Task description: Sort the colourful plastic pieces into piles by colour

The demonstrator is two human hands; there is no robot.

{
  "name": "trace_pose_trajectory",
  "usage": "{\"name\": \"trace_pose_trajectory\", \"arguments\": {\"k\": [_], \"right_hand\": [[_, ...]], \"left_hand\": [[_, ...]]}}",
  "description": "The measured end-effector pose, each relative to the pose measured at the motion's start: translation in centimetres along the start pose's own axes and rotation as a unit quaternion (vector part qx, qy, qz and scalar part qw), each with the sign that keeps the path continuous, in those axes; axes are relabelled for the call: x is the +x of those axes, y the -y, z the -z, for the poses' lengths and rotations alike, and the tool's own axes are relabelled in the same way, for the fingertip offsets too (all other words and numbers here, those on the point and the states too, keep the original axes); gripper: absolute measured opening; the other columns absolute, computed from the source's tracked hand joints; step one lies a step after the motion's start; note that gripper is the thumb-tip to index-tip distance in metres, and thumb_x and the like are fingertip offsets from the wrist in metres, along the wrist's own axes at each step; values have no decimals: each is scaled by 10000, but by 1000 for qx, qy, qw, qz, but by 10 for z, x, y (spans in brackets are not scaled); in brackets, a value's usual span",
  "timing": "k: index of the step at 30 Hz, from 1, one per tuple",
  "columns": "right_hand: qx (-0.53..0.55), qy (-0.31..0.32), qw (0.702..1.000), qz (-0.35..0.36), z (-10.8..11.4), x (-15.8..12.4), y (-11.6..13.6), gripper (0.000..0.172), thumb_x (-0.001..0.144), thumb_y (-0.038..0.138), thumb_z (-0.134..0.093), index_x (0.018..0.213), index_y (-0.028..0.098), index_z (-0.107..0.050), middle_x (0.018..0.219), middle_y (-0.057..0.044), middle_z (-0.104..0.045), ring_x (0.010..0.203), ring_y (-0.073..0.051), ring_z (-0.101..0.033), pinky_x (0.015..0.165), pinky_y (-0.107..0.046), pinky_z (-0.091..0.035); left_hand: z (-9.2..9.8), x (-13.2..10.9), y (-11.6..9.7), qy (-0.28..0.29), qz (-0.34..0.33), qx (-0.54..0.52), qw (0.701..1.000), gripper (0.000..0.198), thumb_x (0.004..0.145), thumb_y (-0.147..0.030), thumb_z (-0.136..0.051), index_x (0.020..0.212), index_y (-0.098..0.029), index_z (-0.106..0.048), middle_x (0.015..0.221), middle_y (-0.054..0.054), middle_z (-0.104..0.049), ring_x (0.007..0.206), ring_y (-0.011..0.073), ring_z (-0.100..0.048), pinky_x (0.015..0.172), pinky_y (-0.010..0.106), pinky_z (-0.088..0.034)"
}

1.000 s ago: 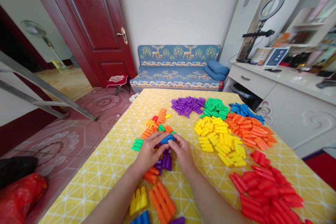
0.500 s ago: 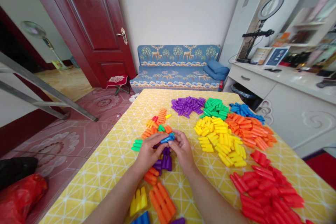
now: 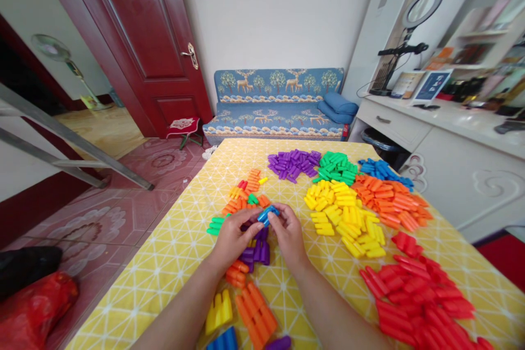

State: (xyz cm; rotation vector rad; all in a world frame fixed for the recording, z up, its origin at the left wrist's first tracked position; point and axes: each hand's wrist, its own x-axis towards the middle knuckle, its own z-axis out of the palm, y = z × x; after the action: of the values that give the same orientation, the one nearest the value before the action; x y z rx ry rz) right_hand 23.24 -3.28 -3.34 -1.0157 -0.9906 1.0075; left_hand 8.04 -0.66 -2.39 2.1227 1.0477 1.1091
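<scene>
Between my two hands, just above the table, are small blue plastic bullet-shaped blocks held side by side. My left hand pinches their left end with thumb and fingers. From the other side, my right hand grips them, thumb on top. Purple blocks lie right under the hands, partly hidden by them. Joined green blocks rest left of my left hand. Orange blocks, yellow blocks and blue blocks lie between and beside my forearms.
On the yellow patterned table, loose blocks are sorted by colour: purple pile, green pile, blue pile, orange pile, yellow pile, red pile. A blue sofa stands beyond the far edge.
The blue blocks have turned in my fingers and now sit closer together, showing more of their upper side. My right thumb has shifted onto them. The piles have not changed.
</scene>
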Motion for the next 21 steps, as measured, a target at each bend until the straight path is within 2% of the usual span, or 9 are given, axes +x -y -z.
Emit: {"name": "trace_pose_trajectory", "arguments": {"k": [5,8,10,12,15,17,19,21], "right_hand": [[-58,51,997,-31,4,0,-6,337,829,381,-552,1124,218,-551,728,20,-594,574,-115,-526,524,-227,-430],[-88,74,993,-38,5,0,-9,295,826,382,-546,1070,216,-547,690,33,-569,533,-113,-507,488,-224,-412],[-130,71,989,-12,5,-1,-9,227,822,373,-553,984,214,-547,716,28,-577,558,-118,-524,512,-232,-422],[-224,66,972,36,7,-2,-5,173,816,364,-572,900,214,-569,752,15,-592,616,-131,-541,570,-249,-435],[-379,58,916,120,11,-4,5,152,783,361,-633,849,224,-636,857,-22,-617,793,-178,-561,717,-299,-447],[-431,54,887,159,12,-6,12,152,773,352,-654,873,238,-671,924,-39,-626,904,-210,-547,805,-334,-435],[-441,56,880,170,11,-7,18,140,793,320,-632,899,246,-687,930,-44,-634,926,-215,-547,827,-343,-434],[-422,67,890,161,11,-2,26,136,812,278,-595,900,239,-691,893,-40,-641,847,-190,-573,778,-318,-455]], "left_hand": [[-1,-1,3,7,-10,16,1000,274,840,-278,-610,1103,-216,-660,1048,58,-710,909,189,-662,838,328,-520],[-1,-1,3,9,-19,20,1000,256,853,-229,-581,1095,-223,-667,1040,54,-712,922,184,-660,852,325,-515],[0,0,2,10,-22,17,1000,246,857,-203,-565,1075,-215,-678,1025,58,-714,931,182,-657,858,321,-512],[0,0,2,11,-24,14,1000,231,858,-192,-558,1047,-210,-690,993,59,-718,914,178,-660,846,314,-516],[0,0,3,14,-27,10,999,215,853,-188,-565,1018,-215,-700,956,52,-722,880,172,-664,827,310,-521],[0,-1,4,17,-26,5,1000,207,847,-193,-577,1012,-215,-700,954,48,-726,873,172,-666,827,310,-522],[0,-1,4,15,-19,-2,1000,198,840,-212,-593,1009,-210,-696,967,47,-728,888,176,-667,839,312,-520],[0,-2,4,9,-9,-8,1000,217,838,-241,-602,1037,-206,-682,1006,50,-721,911,180,-664,850,311,-520]]}}
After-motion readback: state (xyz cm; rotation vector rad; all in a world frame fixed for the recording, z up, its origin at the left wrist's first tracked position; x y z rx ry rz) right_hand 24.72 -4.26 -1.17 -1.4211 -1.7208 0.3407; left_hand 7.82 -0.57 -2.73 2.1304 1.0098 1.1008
